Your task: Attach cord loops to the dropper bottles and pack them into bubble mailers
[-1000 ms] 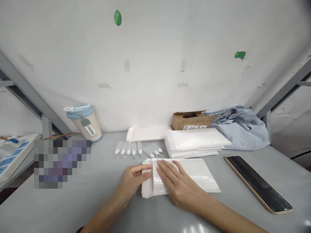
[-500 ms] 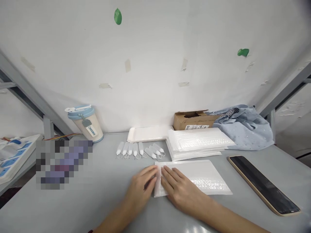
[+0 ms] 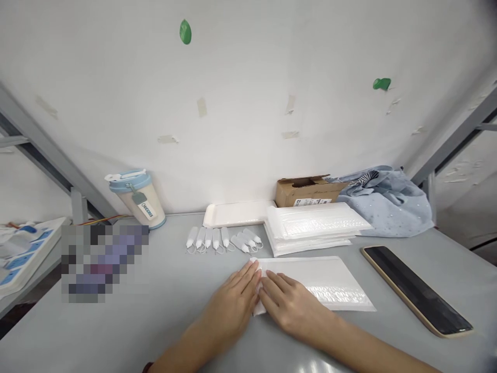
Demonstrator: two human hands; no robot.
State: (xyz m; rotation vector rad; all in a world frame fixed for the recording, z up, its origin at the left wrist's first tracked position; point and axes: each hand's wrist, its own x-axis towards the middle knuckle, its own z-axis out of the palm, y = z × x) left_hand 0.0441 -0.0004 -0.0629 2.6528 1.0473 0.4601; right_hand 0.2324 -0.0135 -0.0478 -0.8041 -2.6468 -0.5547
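A white padded bubble mailer [image 3: 326,282] lies flat on the grey table in front of me, its flap end to the left. My left hand [image 3: 235,298] rests on that flap end, its fingers stretched out and flat over the edge. Beside it, my right hand [image 3: 289,303] presses on the mailer's left part with extended fingers. The fingertips of both hands almost meet, and they cover most of the flap. Just beyond the mailer sit several small translucent squeeze bottles [image 3: 216,238] with white caps and looped ties.
A stack of white bubble mailers [image 3: 314,223] stands behind, near a flat white mailer [image 3: 240,213], an open cardboard box [image 3: 305,191] and a light-blue cloth [image 3: 388,207]. To the right lies a phone [image 3: 415,290]. At left are a lidded cup [image 3: 137,199] and a power strip [image 3: 33,254].
My left hand has moved right and forward onto the flap end, its fingers now flat instead of curled at the edge. The mailer has shifted slightly right; my right hand stays on it.
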